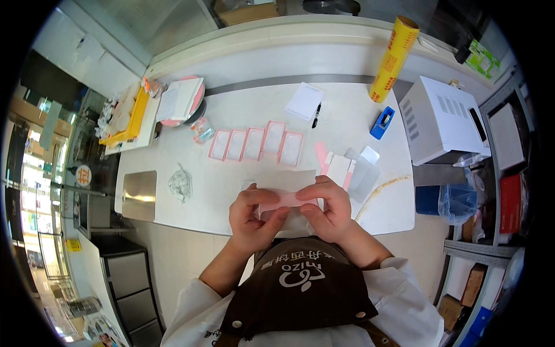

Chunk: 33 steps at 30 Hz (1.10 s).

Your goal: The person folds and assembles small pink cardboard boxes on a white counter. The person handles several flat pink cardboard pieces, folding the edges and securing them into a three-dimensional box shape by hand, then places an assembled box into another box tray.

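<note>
And here's the left hand level with the right hand, neither nearer, fingers pinched on either end of the pale pink piece, its long axis running left to right above the table

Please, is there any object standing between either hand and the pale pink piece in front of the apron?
Nothing visible stands in the way: the left hand and the right hand both grip the pale pink piece directly.
</note>
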Motion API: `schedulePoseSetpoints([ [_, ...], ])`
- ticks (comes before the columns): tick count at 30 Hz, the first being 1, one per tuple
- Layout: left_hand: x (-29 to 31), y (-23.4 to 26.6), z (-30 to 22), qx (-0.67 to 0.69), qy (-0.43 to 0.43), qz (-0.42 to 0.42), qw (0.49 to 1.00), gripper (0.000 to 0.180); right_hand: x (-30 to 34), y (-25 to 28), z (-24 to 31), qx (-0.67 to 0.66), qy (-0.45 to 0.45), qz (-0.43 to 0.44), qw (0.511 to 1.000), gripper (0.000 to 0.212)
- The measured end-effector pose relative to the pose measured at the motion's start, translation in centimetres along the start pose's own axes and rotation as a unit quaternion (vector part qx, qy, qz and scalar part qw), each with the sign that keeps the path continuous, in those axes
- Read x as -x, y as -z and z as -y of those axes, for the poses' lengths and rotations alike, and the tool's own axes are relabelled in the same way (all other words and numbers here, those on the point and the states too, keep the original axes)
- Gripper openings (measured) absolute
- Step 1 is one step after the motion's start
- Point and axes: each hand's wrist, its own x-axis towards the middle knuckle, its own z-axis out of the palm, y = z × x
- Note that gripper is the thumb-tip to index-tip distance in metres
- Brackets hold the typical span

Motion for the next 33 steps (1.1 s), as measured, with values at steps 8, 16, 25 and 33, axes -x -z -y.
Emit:
schedulePoseSetpoints([
  [8,0.3,0.0,-1.7,0.106,0.127,-0.135,0.977,0.030,-0.8,-2.2,0.7,0.005,-0.092,-0.001,0.996,0.017],
  [16,0.4,8.3,0.7,-0.002,0.138,0.085,0.987,0.028,-1.2,-6.0,0.7,0.055,-0.182,0.041,0.981,0.026],
  [25,1.0,13.9,3.7,-0.307,-0.189,0.154,0.920,0.031,-0.8,-11.2,1.0,0.018,-0.307,0.084,0.948,0.032],
  [33,3.2,14.5,5.8,-0.192,-0.074,0.188,0.960,0.025,1.6,-14.5,0.9,0.174,-0.357,0.047,0.917,0.019],
])
